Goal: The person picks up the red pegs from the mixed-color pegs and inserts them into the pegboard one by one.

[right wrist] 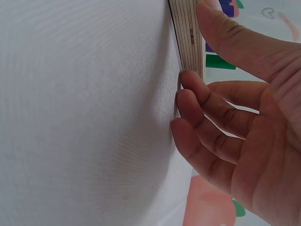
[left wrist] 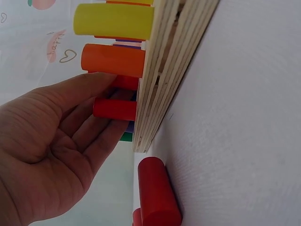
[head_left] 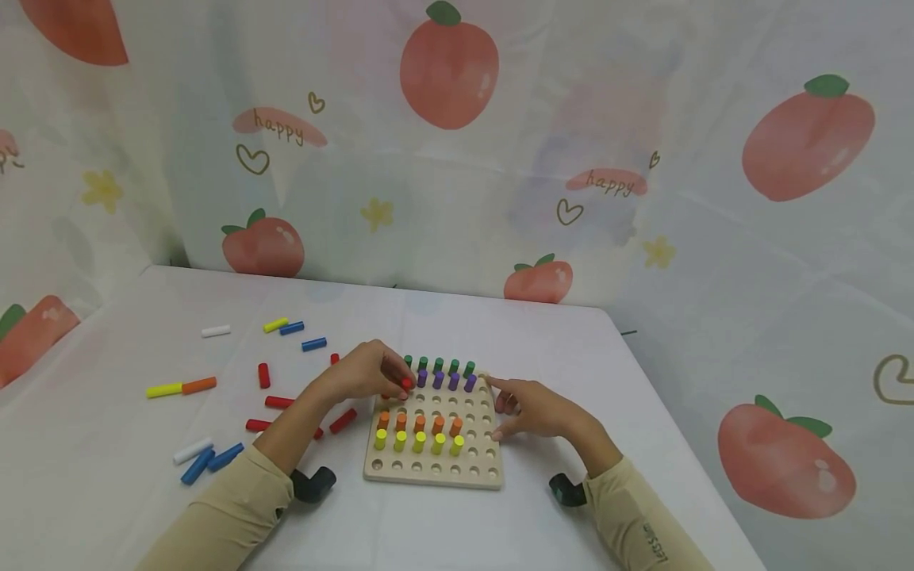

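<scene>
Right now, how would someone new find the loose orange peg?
Start at the wooden board on the white table. Go left, past the loose red pegs, to a yellow peg and an orange peg lying end to end. The orange peg is the right one, the only orange one I see off the board.

The person's left hand (head_left: 369,371) pinches a red cylindrical peg (head_left: 407,384) at the left side of a pale wooden pegboard (head_left: 428,479). The right hand (head_left: 537,408) touches its right edge. Loose red cylindrical pegs (head_left: 343,421) lie left.
</scene>
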### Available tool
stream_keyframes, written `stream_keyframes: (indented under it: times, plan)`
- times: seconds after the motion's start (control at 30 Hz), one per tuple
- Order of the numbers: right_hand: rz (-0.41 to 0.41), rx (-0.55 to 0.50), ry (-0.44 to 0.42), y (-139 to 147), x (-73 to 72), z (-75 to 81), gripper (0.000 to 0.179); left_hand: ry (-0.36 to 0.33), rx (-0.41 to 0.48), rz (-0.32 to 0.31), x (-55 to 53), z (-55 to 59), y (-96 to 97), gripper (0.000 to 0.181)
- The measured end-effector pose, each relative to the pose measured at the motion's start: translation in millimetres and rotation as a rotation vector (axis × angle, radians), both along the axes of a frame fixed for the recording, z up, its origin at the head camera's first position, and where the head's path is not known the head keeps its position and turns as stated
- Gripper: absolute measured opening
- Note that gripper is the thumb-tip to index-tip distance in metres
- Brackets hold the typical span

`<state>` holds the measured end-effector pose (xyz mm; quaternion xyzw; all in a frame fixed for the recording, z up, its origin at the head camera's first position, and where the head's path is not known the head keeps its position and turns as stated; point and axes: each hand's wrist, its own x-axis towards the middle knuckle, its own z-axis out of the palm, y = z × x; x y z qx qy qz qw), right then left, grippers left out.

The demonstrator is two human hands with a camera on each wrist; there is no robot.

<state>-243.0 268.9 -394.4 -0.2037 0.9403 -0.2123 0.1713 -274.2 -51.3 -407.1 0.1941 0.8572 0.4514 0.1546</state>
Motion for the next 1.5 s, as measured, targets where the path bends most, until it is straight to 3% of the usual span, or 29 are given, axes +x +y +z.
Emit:
stream_keyframes:
  times: [1.27,1.5]
  plan:
    - [0.002,-0.011,-0.006,2.3,-2.1,-3.2,0.093,-0.034,0.007,0.007,1.8,0.6,1.6,0.018]
    - [0.009,-0.018,-0.009,2.6,-2.6,-2.7,0.093,-0.026,-0.016,-0.019,-0.1,3.5,-1.6,0.020]
